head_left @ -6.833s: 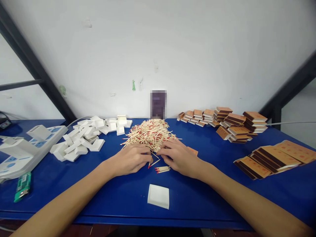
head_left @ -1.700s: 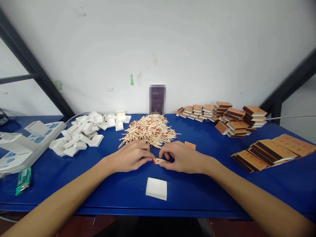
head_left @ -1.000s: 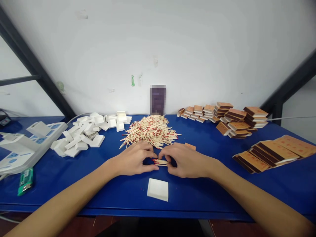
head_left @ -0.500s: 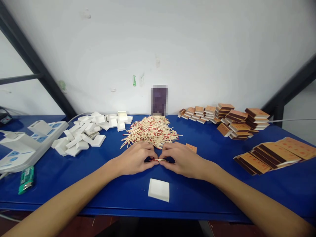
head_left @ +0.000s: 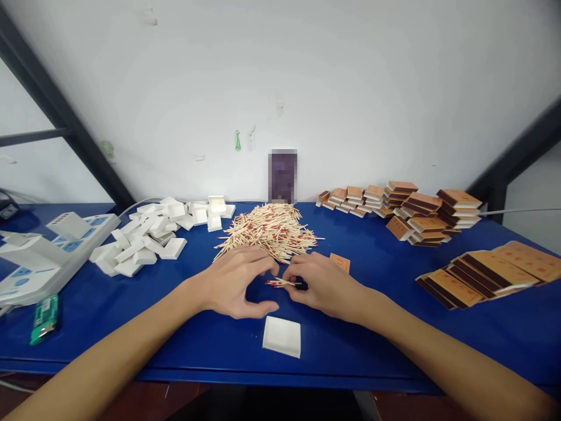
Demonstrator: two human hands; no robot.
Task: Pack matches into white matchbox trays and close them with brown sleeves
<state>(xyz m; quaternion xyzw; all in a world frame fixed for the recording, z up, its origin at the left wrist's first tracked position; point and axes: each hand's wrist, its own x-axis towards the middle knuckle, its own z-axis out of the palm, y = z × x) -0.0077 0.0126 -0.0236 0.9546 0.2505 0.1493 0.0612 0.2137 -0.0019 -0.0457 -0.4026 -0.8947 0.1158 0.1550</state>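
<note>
Pinched between the thumb and fingers of my right hand (head_left: 326, 286) is a small bundle of matches (head_left: 276, 283), their red heads pointing left. My left hand (head_left: 240, 282) is open beside it, thumb and fingers spread apart around the heads without visible contact. Just in front of both hands lies a white matchbox tray (head_left: 282, 337), open side up. Behind them a large heap of loose matches (head_left: 272, 231) spreads over the blue table (head_left: 210, 351). An orange matchbox piece (head_left: 340, 263) lies partly hidden behind my right hand.
Several white trays (head_left: 149, 234) are piled at the left, near a white power strip (head_left: 65, 257) and a green packet (head_left: 44, 318). Stacked matchboxes (head_left: 421, 210) stand at the back right, with flat matchbox sleeves (head_left: 491, 272) in front. A pixelated dark object (head_left: 283, 175) stands against the wall.
My left hand has let go of the matches, opening its thumb and fingers and shifting slightly left. My right hand keeps its pinch on the bundle in nearly the same place.
</note>
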